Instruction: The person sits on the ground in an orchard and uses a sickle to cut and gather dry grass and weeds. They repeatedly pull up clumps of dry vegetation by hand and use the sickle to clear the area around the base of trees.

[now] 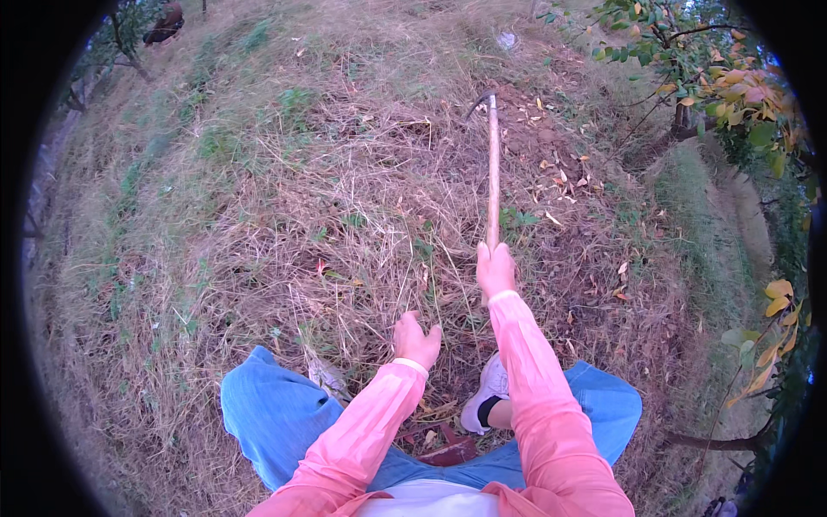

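Observation:
A sickle [493, 168] with a long wooden handle points away from me, its dark curved blade turned left at the far end. My right hand [496, 270] is closed around the near end of that handle. Lower and to the left, my left hand [417, 340] hangs over the dry grass [362, 258], thumb and fingers apart, with nothing seen in it. The blade is beside a patch of bare reddish soil [530, 123] scattered with fallen leaves.
Leafy branches [736, 90] reach in at the upper right, with a yellow-leaved twig [769, 349] lower down. A red object [450, 451] is between my legs, near my light shoe [488, 391]. A pale scrap [507, 41] lies farther off.

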Demonstrator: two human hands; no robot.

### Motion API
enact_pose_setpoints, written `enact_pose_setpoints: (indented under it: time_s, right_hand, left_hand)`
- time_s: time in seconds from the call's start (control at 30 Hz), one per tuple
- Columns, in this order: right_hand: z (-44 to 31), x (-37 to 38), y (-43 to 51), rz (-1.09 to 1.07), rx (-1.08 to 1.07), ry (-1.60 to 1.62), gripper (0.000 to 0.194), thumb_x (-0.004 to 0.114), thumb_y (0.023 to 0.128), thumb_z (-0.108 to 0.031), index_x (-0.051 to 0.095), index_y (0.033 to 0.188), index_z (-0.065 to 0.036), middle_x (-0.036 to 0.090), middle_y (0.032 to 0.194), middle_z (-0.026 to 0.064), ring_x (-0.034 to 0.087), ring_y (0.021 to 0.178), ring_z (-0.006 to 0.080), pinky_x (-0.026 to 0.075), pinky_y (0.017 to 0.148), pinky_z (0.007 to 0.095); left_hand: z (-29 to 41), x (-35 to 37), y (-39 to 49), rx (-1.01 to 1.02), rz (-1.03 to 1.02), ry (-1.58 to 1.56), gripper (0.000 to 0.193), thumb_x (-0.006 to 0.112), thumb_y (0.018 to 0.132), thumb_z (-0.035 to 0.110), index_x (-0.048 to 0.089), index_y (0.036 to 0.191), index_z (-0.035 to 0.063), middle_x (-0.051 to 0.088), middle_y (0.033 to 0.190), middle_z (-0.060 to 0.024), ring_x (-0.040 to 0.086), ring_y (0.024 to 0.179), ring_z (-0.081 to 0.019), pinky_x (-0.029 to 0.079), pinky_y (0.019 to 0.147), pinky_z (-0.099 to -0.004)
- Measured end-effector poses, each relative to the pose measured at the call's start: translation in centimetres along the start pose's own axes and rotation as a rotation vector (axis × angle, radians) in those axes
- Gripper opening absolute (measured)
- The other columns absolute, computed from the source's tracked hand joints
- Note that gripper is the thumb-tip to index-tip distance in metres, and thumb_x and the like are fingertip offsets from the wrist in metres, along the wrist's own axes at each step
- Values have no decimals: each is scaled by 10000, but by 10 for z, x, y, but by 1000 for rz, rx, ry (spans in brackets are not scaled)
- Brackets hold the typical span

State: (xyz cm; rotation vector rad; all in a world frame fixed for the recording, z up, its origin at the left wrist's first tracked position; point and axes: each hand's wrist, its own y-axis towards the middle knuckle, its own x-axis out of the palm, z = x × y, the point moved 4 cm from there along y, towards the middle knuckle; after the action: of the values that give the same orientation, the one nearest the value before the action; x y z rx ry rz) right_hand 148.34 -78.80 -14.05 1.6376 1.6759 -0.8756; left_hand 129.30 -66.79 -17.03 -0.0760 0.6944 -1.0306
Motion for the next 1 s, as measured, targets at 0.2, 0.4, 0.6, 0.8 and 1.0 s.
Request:
enact_pose_setpoints:
  time_s: [0.2,0.4,0.6,0.8,1.0]
  right_hand:
    - [16,84,36,-188,100,-82,377,538,917,-272,492,1050,77,618,1003,325,604,976,467,484,866,499]
    - [53,49,-50,-288,237,-65,364,527,919,-272,498,1042,68,614,995,333,606,970,467,486,856,496]
    - [87,-36,-202,-507,382,-32,373,516,936,-288,484,987,80,628,805,296,657,716,425,526,657,486]
    - [84,-116,-326,-583,336,-119,384,538,923,-313,453,942,61,604,777,340,638,727,462,505,650,505]
    - [95,-118,-328,-724,428,82,332,560,923,-296,442,933,15,605,688,220,620,562,349,498,535,434]
  left_hand:
    - [3,6,-4,11,-18,25,556,704,787,249,496,1198,-63,547,1152,-255,527,1095,-365,412,969,-405]
    - [2,6,-1,10,2,-8,542,699,786,246,507,1187,-65,554,1145,-262,527,1107,-373,413,973,-409]
    - [-7,0,8,-16,14,10,521,687,769,195,504,1192,-49,547,1155,-261,522,1116,-384,406,981,-421]
    - [-13,-24,29,-57,112,-57,500,655,724,72,509,1192,-27,543,1153,-249,512,1124,-388,396,993,-425]
    - [-1,-37,28,-95,123,105,639,681,681,-8,441,1274,4,471,1280,-209,422,1237,-363,374,1045,-408]
